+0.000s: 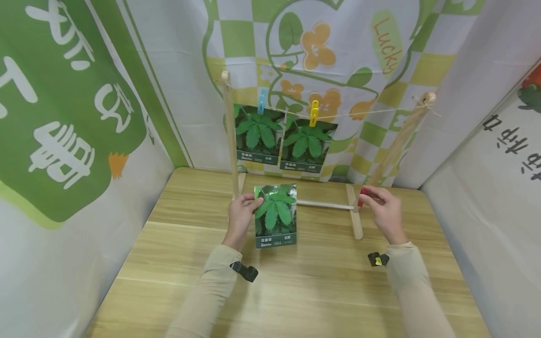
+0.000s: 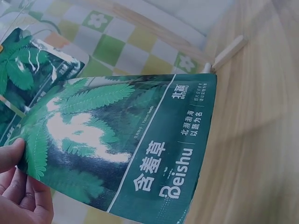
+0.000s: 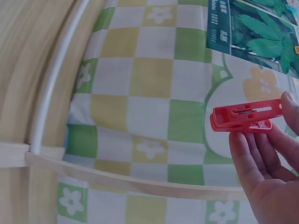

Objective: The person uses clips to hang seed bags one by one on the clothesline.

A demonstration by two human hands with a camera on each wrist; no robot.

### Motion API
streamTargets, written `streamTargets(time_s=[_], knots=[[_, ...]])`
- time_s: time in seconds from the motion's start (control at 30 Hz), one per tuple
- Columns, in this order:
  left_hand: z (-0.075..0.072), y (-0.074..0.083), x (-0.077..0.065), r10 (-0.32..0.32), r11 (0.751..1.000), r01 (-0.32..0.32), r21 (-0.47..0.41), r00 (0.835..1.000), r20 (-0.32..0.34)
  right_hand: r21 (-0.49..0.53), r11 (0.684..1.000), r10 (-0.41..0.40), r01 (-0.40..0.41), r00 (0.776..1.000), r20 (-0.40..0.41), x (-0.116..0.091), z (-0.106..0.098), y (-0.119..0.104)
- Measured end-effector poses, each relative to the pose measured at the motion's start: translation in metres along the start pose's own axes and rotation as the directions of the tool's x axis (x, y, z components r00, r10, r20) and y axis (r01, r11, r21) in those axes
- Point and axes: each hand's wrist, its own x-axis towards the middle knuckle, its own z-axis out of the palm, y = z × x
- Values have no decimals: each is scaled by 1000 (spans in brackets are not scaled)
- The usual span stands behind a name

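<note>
My left hand (image 1: 242, 218) pinches the left edge of a green seed packet (image 1: 275, 218) between thumb and fingers, holding it upright over the table. In the left wrist view the packet (image 2: 107, 140) shows a fern-like leaf and a dark band lettered "Beishu". Over by the right post, my right hand (image 1: 386, 211) holds a red clothespin (image 1: 361, 196). The right wrist view shows that clothespin (image 3: 245, 116) between thumb and fingertips. Behind, two like packets hang side by side from a string (image 1: 367, 113), one under a blue clothespin (image 1: 262, 101), the other under a yellow clothespin (image 1: 314, 113).
A wooden frame carries the string between its left post (image 1: 231, 141) and right post (image 1: 401, 136). A white rod (image 1: 325, 204) joins the feet low down, near the right foot (image 1: 356, 225). A checked curtain (image 1: 372, 155) stands behind the wooden table (image 1: 321, 291).
</note>
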Motion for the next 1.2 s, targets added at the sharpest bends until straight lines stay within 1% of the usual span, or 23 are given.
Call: streamTargets(time_s=[0.13, 0.33, 0.53, 0.67, 0.8, 0.97, 1.1, 1.2], knots=[[4, 8, 2, 20, 1000, -20, -4, 1000, 4, 22, 998, -58, 59, 998, -12, 5, -2, -5], [13, 21, 3, 68, 998, -68, -17, 998, 9, 105, 988, -111, 115, 993, -36, 12, -3, -14], [21, 32, 6, 111, 994, -110, -25, 994, 23, 112, 980, -160, 166, 985, -61, 23, -8, -25], [26, 40, 8, 122, 991, -120, -50, 992, 42, 126, 974, -179, 186, 982, -65, 28, -11, -31], [30, 47, 10, 120, 992, -117, -50, 991, 63, 113, 975, -185, 191, 981, -65, 31, -14, -38], [34, 54, 12, 123, 992, -119, -53, 989, 80, 71, 977, -195, 199, 979, -67, 38, -17, -46], [37, 60, 13, 140, 989, -137, -46, 987, 77, 56, 975, -209, 213, 975, -71, 44, -19, -51], [38, 64, 14, 153, 988, -150, -42, 985, 78, 69, 971, -225, 230, 971, -77, 48, -21, -55]])
